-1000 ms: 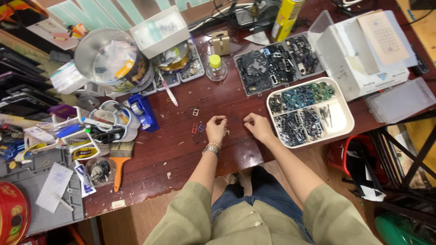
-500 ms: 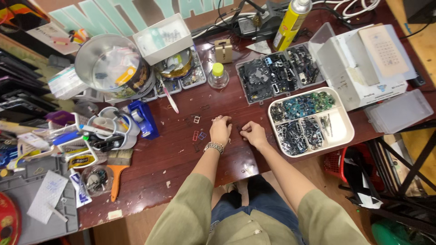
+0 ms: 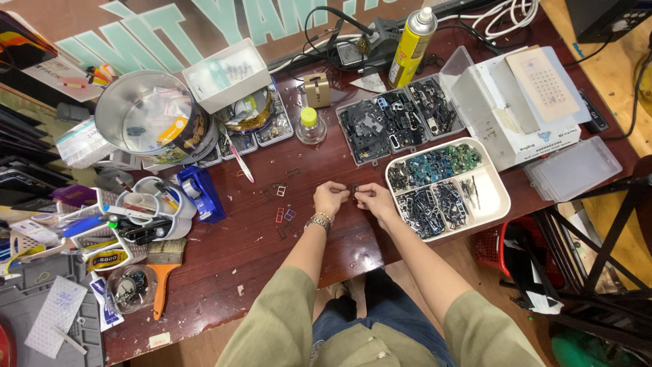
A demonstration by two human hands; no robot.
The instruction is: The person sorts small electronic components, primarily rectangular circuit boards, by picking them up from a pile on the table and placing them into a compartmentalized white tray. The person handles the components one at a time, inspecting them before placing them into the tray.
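Note:
My left hand (image 3: pixel 330 199) and my right hand (image 3: pixel 373 198) meet over the dark red table (image 3: pixel 251 251), fingertips pinching one small dark part (image 3: pixel 354 190) between them. A metal watch sits on my left wrist. Several small frame-like parts (image 3: pixel 282 204) lie on the table just left of my left hand. Right of my right hand stands a white divided tray (image 3: pixel 496 197) holding small dark and green parts. Behind my hands is a grey compartment box (image 3: pixel 401 122) of dark metal pieces.
A large metal tin (image 3: pixel 149 122), a white box (image 3: pixel 227 73), a small yellow-capped bottle (image 3: pixel 310 126) and a yellow spray can (image 3: pixel 411 44) stand at the back. Cups of tools (image 3: pixel 146 211) and a brush (image 3: pixel 163 272) crowd the left. A white case (image 3: pixel 516 102) sits right.
My hands have come closer together, and now both pinch the small part between them. The view has shifted, with the table sitting lower in the picture.

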